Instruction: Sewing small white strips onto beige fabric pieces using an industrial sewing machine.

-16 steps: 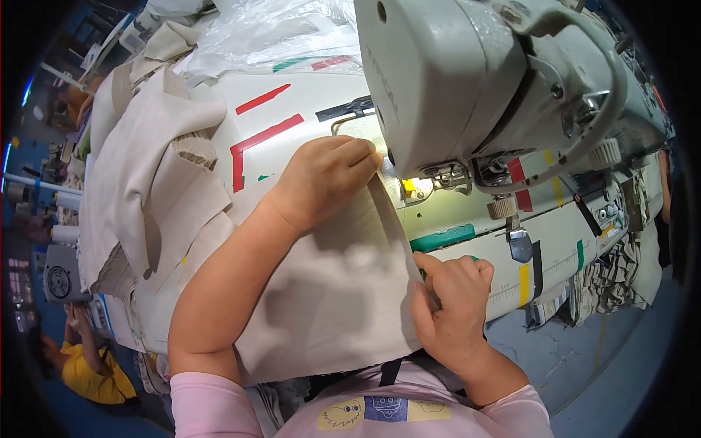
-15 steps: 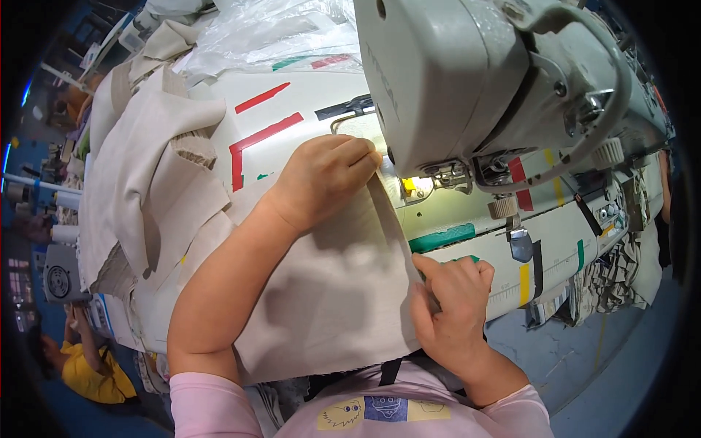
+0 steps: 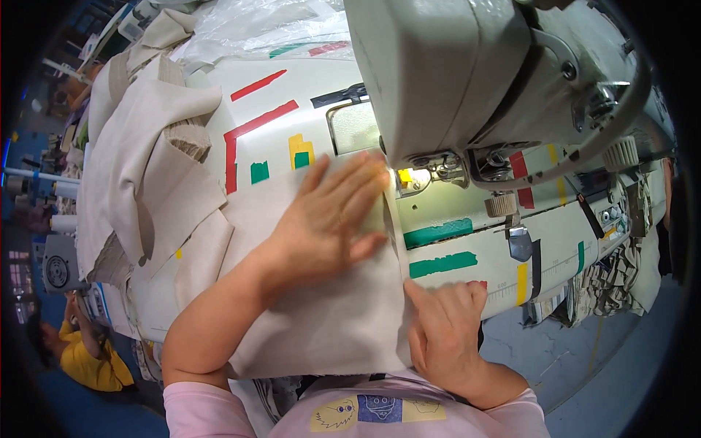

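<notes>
A beige fabric panel (image 3: 314,328) lies on the white sewing table, its near edge against my body and its right edge turned up in a narrow fold. My left hand (image 3: 328,219) rests flat on the far part of the panel, fingers stretched and slightly blurred, tips close to the lit presser foot (image 3: 431,171) of the sewing machine (image 3: 431,80). At the panel's right edge, nearer to me, my right hand (image 3: 449,328) pinches the fold between thumb and forefinger, with the other fingers curled. Fabric partly hides that grip.
Beige cloth pieces (image 3: 146,168) are heaped at the left. Clear plastic sheeting (image 3: 263,29) lies at the back. Red tape (image 3: 259,120) and green tape (image 3: 442,264) mark the table. A fabric stack (image 3: 610,285) hangs at right; a person in yellow (image 3: 91,358) is at lower left.
My left hand has let go of its pinch at the panel's far corner and spread out flat on the cloth. The right hand has shifted slightly toward me along the edge.
</notes>
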Action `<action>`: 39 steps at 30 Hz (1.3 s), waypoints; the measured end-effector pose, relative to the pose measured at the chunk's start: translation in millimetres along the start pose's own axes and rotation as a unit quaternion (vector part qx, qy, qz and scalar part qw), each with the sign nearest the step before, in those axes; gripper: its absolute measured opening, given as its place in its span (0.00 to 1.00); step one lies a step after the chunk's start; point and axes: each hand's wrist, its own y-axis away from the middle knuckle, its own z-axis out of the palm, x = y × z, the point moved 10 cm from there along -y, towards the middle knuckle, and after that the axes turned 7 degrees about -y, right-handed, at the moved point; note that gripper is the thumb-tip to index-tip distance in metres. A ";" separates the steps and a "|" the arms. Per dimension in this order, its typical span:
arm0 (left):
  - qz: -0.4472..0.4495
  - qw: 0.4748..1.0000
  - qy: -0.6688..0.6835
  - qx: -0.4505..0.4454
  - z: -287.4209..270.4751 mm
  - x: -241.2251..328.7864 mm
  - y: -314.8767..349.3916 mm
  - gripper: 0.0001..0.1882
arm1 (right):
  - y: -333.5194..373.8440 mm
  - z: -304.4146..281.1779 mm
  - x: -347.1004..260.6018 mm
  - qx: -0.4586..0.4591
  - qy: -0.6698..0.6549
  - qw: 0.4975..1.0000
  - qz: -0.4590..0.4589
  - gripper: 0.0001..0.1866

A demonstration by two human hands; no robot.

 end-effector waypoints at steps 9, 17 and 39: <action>0.042 0.998 0.056 -0.005 -5.2 29.7 -0.6 0.35 | 28.3 -3.9 -0.2 -0.030 -0.020 0.999 0.005 0.30; 0.049 0.997 0.048 0.016 -4.0 22.4 -6.5 0.35 | 20.5 -5.2 3.1 -0.019 -0.006 1.000 0.012 0.29; 0.033 0.998 0.049 0.007 -3.5 17.2 -6.5 0.35 | 19.7 -3.2 3.2 -0.005 -0.010 1.000 0.003 0.28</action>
